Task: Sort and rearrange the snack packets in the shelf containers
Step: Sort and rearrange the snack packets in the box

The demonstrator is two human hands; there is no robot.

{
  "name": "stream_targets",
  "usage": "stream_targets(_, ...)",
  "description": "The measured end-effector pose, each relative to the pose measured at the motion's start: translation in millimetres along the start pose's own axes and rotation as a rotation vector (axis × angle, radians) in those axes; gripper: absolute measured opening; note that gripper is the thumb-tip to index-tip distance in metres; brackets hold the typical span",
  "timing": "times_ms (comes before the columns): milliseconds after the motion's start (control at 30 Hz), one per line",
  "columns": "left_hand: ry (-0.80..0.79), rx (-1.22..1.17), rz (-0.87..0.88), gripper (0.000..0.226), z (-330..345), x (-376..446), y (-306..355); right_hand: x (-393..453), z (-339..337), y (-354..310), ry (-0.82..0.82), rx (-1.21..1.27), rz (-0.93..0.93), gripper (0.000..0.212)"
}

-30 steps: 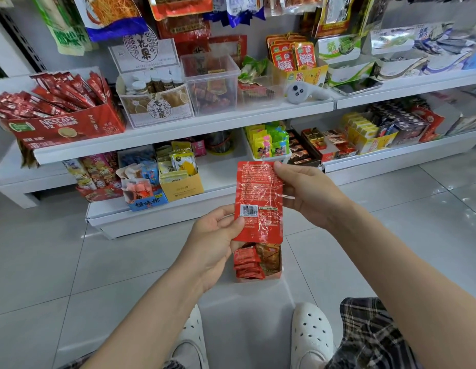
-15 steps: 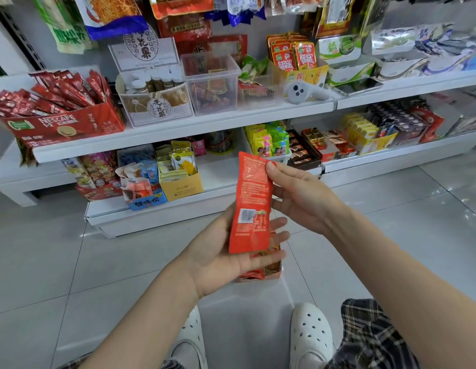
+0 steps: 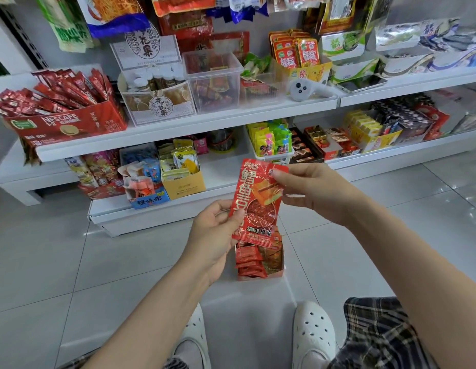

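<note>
Here both hands hold one red snack packet [image 3: 258, 203] upright, printed face toward the camera. The left hand [image 3: 218, 235] grips its lower left edge, thumb curled over the front; the right hand [image 3: 311, 193] pinches its upper right corner between thumb and fingers [image 3: 280, 173]. Directly below the fingers, on the floor tiles, stands a small open box [image 3: 278, 267] of similar red packets. Beyond the fingers, white shelves [image 3: 231, 117] carry containers of snacks.
</note>
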State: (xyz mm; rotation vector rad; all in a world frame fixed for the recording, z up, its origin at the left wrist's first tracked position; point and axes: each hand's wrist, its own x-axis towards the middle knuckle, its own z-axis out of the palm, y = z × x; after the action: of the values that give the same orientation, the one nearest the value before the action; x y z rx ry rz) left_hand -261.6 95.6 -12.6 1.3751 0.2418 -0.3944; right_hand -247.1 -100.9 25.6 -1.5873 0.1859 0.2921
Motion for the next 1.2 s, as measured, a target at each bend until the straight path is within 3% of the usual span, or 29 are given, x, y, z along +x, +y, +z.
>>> stream_targets(133, 0.006, 0.168, 0.067, 0.015, -10.6, 20.3, -19.4, 10.8, -1.2, 16.5, 0.184, -0.262, -0.088, 0.017)
stream_targets(267, 0.095, 0.756, 0.037, 0.034, -48.0, 68.6, -75.5, 42.3, -8.5, 63.5, 0.37, -0.807, -0.104, 0.006)
stream_targets(367, -0.004, 1.043, -0.068, 0.039, -66.1, 95.4, -121.9, 68.9, -13.4, 111.1, 0.358, -1.095, -0.027, 0.013)
stream_targets(600, -0.323, 1.179, -0.04, 0.042, -49.3, 156.9, -191.7, 125.0, 7.0, 192.2, 0.365, -0.884, -0.039, 0.006)
stream_targets(867, -0.419, 1.3, 0.03, 0.056, -53.7, 199.2, -235.0, 169.2, 22.1, 260.4, 0.349, -0.812, -0.196, 0.006)
stream_targets(1133, -0.45, 1.191, 0.077, 0.064, -74.0, 184.5, -251.0, 181.2, 32.7, 268.2, 0.293, -0.796, -0.364, 0.013)
stream_targets(1200, -0.44, 1.168, 0.092, 0.063, -75.4, 183.5, -251.6, 181.2, 29.7, 277.6, 0.25, -0.825, -0.324, 0.012)
